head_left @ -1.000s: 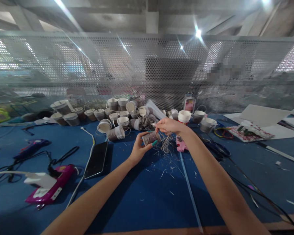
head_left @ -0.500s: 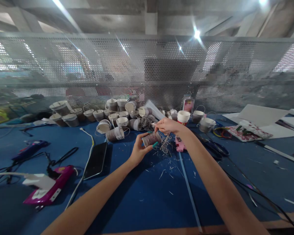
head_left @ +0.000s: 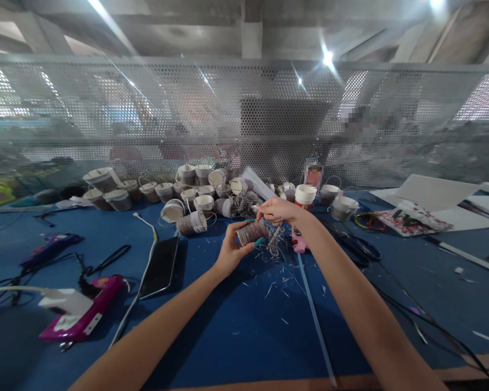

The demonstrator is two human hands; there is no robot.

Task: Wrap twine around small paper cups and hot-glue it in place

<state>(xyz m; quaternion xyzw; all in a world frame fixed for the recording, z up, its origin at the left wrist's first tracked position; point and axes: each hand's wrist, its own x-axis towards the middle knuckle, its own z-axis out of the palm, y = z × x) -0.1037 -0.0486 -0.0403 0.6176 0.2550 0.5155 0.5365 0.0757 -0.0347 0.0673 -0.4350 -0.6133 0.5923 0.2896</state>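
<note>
My left hand (head_left: 230, 247) is wrapped round a small twine-covered paper cup (head_left: 251, 231), held above the blue table (head_left: 244, 320). My right hand (head_left: 277, 209) is pinched shut at the cup's upper edge, holding the end of a grey twine strand. A loose tangle of twine (head_left: 275, 243) hangs just below the right hand. Short twine clippings (head_left: 277, 278) lie scattered on the table under both hands.
Many twine-wrapped cups (head_left: 192, 196) are heaped along the mesh screen (head_left: 244, 119). A stack of white cups (head_left: 305, 194), a pink glue gun (head_left: 298, 241), a black phone (head_left: 161, 265), a magenta glue gun (head_left: 81, 309), cables, scissors (head_left: 356, 245) and papers (head_left: 432, 201) surround the hands.
Both hands have stayed nearly in place; the cup has tilted slightly and the right hand has shifted a little along its rim.
</note>
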